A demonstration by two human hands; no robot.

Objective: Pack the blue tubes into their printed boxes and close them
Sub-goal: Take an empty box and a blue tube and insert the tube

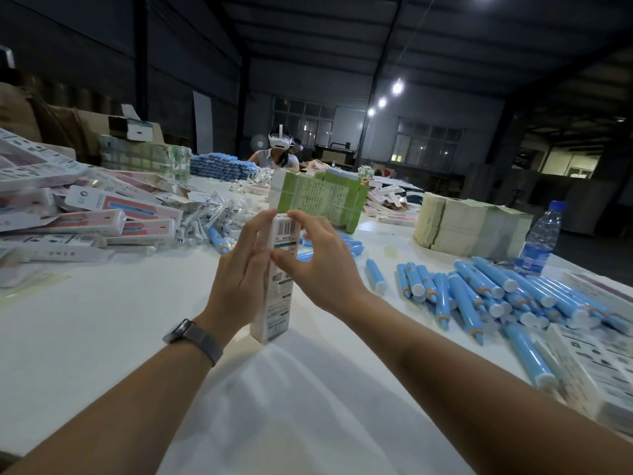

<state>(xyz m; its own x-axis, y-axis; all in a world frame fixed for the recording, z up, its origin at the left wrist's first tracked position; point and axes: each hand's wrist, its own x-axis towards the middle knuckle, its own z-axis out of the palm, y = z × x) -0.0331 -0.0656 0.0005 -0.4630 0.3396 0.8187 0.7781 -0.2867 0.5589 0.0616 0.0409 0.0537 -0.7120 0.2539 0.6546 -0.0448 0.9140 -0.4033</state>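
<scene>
A tall white printed box stands upright on the white table in the middle of the view, barcode near its top. My left hand lies against its left side with fingers reaching to the top end. My right hand pinches the upper part from the right, thumb on the front face and fingers curled over the top. Whether a tube is inside is hidden. Loose blue tubes with white caps lie in a heap to the right.
Packed printed boxes pile up at the left, with small clear packets beside them. Green leaflet stacks stand behind the box, more stacks and a water bottle at the right. Flat boxes lie at the right edge. A person sits far behind.
</scene>
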